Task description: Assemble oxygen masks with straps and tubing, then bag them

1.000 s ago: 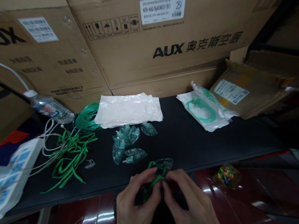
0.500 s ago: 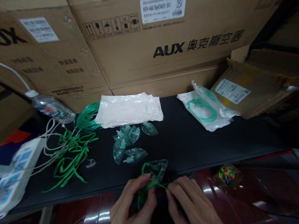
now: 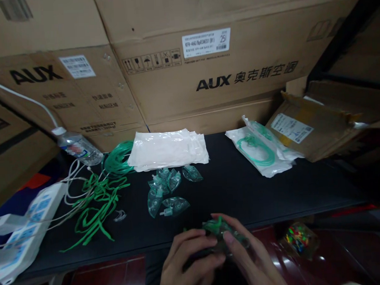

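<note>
At the table's front edge, both my hands are closed on a clear green oxygen mask with a bit of green strap showing on it. My left hand pinches its left side with bent fingers. My right hand grips the right side, thumb on top and fingers behind. Much of the mask is hidden by the fingers. Just beyond lie several more masks in a loose cluster. Left of them is a tangle of green elastic straps, with a small clear piece beside it.
White packets are stacked behind the masks, next to coiled green tubing. A bagged tubing set lies right, by an open carton. A power strip, cables and a bottle occupy the left. Large cartons stand behind.
My right hand has let go of the green strap end it was pulling and now grips the mask. Both hands have shifted right and turned the mask. The view has tilted up slightly.
</note>
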The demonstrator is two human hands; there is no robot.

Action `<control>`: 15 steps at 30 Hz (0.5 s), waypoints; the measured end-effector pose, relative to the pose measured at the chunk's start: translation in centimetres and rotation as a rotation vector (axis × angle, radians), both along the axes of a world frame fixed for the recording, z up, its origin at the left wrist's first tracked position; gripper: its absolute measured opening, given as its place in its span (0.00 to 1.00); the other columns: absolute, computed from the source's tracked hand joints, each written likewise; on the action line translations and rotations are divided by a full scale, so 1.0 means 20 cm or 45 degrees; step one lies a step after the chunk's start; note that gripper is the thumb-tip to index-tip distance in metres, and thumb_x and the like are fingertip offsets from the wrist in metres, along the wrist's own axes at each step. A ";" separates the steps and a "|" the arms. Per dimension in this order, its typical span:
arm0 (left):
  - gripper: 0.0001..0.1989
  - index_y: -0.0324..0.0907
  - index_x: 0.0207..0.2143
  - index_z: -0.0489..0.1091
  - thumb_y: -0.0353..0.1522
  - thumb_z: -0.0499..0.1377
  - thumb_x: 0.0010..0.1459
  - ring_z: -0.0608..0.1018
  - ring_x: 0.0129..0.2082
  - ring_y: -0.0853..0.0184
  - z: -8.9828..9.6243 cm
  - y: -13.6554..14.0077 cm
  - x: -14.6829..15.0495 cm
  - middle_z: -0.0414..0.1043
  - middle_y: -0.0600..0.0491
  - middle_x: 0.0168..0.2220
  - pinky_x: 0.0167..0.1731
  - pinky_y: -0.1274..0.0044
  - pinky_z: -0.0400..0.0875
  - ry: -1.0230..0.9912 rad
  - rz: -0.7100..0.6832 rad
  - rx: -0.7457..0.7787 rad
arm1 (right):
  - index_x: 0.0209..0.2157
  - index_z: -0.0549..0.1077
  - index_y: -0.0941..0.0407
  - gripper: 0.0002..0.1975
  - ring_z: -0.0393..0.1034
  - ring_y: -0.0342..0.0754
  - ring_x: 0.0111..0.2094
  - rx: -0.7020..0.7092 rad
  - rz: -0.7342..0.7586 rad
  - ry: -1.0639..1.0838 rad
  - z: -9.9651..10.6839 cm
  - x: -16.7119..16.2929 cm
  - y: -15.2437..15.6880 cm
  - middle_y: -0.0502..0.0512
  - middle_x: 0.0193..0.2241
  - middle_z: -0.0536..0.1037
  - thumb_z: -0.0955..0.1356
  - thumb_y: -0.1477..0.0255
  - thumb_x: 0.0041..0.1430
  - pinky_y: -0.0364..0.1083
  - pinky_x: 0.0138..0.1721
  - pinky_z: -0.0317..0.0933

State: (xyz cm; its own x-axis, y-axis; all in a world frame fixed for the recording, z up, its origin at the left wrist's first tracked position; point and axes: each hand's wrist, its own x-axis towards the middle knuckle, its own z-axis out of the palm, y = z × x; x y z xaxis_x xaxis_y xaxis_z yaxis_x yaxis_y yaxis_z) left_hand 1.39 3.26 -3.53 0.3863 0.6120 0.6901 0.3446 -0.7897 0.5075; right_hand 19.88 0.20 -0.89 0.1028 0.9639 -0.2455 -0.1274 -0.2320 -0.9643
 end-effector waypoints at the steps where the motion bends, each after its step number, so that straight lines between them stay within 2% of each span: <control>1: 0.24 0.48 0.54 0.74 0.19 0.62 0.58 0.80 0.53 0.63 -0.02 -0.01 -0.01 0.80 0.51 0.49 0.52 0.74 0.78 -0.028 0.082 -0.042 | 0.55 0.79 0.49 0.26 0.80 0.58 0.48 0.004 -0.007 -0.017 0.00 0.01 0.01 0.60 0.50 0.84 0.69 0.49 0.63 0.51 0.47 0.76; 4: 0.42 0.48 0.69 0.59 0.20 0.63 0.53 0.71 0.64 0.56 -0.05 -0.04 -0.02 0.67 0.44 0.65 0.60 0.65 0.73 -0.085 0.243 -0.339 | 0.56 0.78 0.47 0.25 0.79 0.57 0.52 0.034 0.067 -0.081 0.00 0.06 0.04 0.58 0.53 0.83 0.71 0.52 0.62 0.50 0.53 0.73; 6: 0.47 0.51 0.71 0.54 0.21 0.63 0.51 0.68 0.67 0.53 -0.05 -0.03 0.00 0.63 0.45 0.69 0.63 0.62 0.69 -0.035 0.172 -0.617 | 0.56 0.79 0.47 0.24 0.77 0.58 0.55 0.063 0.169 -0.094 -0.02 0.09 0.05 0.57 0.56 0.81 0.73 0.53 0.61 0.50 0.55 0.71; 8: 0.44 0.54 0.70 0.58 0.22 0.63 0.53 0.77 0.59 0.57 -0.04 0.00 0.02 0.74 0.48 0.60 0.58 0.67 0.74 -0.013 0.056 -0.934 | 0.55 0.79 0.47 0.24 0.76 0.59 0.57 0.089 0.193 -0.078 -0.04 0.11 0.07 0.57 0.57 0.80 0.73 0.54 0.60 0.50 0.57 0.70; 10: 0.37 0.52 0.68 0.61 0.25 0.61 0.57 0.84 0.42 0.64 -0.05 0.02 0.05 0.83 0.53 0.43 0.45 0.76 0.78 -0.045 0.005 -1.233 | 0.55 0.79 0.48 0.25 0.76 0.60 0.57 0.097 0.127 -0.061 -0.06 0.14 0.07 0.58 0.56 0.81 0.74 0.54 0.59 0.51 0.56 0.70; 12: 0.32 0.48 0.68 0.62 0.30 0.60 0.61 0.82 0.28 0.68 -0.06 0.03 0.05 0.81 0.57 0.31 0.32 0.80 0.76 -0.090 -0.004 -1.433 | 0.55 0.79 0.48 0.25 0.76 0.61 0.56 0.075 0.055 -0.045 -0.09 0.17 0.07 0.59 0.55 0.81 0.74 0.54 0.58 0.51 0.56 0.71; 15: 0.23 0.45 0.61 0.71 0.39 0.58 0.66 0.76 0.21 0.70 -0.10 0.01 0.04 0.78 0.57 0.25 0.25 0.81 0.71 -0.075 0.035 -1.558 | 0.57 0.77 0.45 0.26 0.75 0.59 0.57 0.018 -0.004 0.078 -0.13 0.19 0.05 0.57 0.56 0.81 0.76 0.56 0.57 0.49 0.54 0.71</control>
State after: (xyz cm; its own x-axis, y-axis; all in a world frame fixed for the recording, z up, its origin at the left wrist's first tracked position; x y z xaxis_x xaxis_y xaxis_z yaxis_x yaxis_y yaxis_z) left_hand 2.11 3.49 -5.49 0.3509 0.8765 -0.3297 0.3053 0.2258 0.9251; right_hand 23.74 1.12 -3.40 0.0908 0.9671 -0.2376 -0.1870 -0.2177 -0.9579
